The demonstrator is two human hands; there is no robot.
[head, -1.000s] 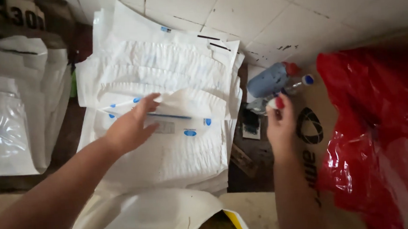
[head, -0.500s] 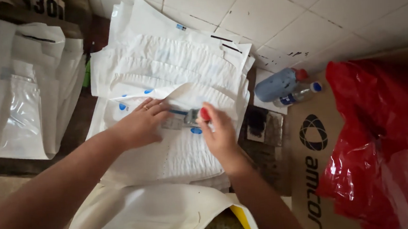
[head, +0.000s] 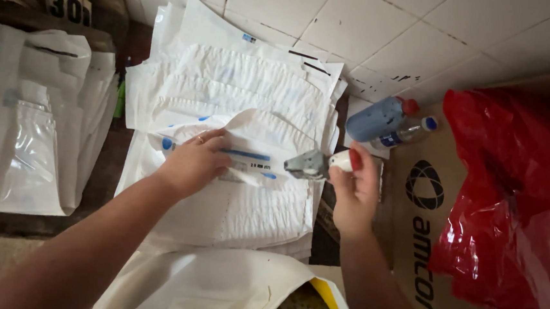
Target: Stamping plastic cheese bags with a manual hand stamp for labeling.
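- The left hand (head: 197,161) lies flat, fingers together, pressing the top bag of a stack of white bags (head: 233,112).
- The right hand (head: 354,191) grips a small stamp (head: 317,164) with a red cap, just off the stack's right edge.
- Two bottles (head: 386,122) lie near a red plastic sheet (head: 515,176).

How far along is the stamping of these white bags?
Done: the top bag carries a dark stamped mark. In hand: the right hand holds the stamper beside the stack, while the left hand holds the flap back. Left: the stack beneath; its marks are hidden.
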